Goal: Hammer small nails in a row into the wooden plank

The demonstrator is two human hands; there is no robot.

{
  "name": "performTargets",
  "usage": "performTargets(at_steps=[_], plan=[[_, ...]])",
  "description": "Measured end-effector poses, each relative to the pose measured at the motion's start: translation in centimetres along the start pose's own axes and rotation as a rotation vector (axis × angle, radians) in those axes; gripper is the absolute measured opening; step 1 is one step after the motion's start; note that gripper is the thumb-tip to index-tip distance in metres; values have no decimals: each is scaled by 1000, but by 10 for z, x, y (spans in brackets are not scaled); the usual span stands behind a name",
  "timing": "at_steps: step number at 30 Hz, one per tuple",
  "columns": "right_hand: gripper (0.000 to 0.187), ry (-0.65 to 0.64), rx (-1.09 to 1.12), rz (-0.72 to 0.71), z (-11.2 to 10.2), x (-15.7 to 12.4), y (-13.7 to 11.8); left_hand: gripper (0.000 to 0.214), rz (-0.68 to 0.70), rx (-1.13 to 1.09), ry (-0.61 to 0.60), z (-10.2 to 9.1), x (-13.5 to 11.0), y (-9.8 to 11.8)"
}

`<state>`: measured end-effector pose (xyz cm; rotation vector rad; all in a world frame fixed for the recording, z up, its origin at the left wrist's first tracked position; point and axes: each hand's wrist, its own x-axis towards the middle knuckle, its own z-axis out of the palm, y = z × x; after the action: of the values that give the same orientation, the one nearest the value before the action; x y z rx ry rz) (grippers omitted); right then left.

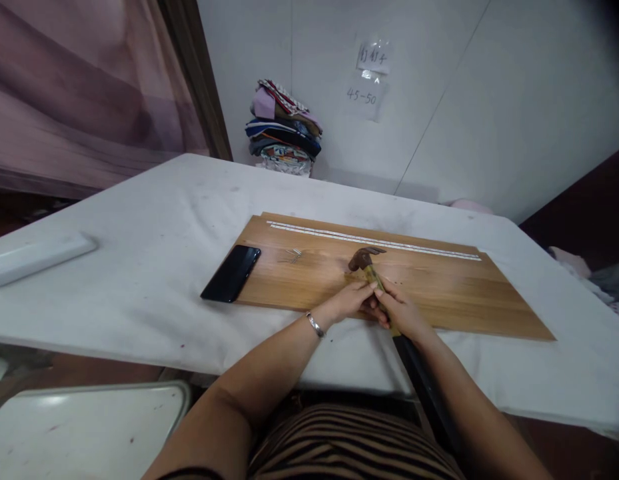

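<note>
A long wooden board (439, 287) lies on the white table (139, 267). My right hand (404, 310) is closed round the yellow neck of a hammer (365, 259), high up near its dark head, which rests on the board. The hammer's black grip runs back under my forearm. My left hand (350, 299) lies beside the right, fingers curled in against the hammer's neck; whether they pinch anything is hidden. A metal bracelet sits on my left wrist. A few small nails (292, 254) lie on the board to the left.
A black phone (231, 272) straddles the board's left end. A white measuring strip (374, 239) runs along the board's far edge. A white bar-shaped object (36, 257) lies far left. Folded clothes (284, 130) are stacked against the wall. A white stool (84, 427) stands low left.
</note>
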<state>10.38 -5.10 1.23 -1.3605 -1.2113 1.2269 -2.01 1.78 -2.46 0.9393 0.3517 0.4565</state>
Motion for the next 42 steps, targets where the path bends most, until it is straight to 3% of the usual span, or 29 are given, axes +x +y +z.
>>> performTargets(at_steps=[42], plan=[[33, 12, -27, 6, 1, 1, -3, 52, 9, 25, 1, -1, 1, 0]])
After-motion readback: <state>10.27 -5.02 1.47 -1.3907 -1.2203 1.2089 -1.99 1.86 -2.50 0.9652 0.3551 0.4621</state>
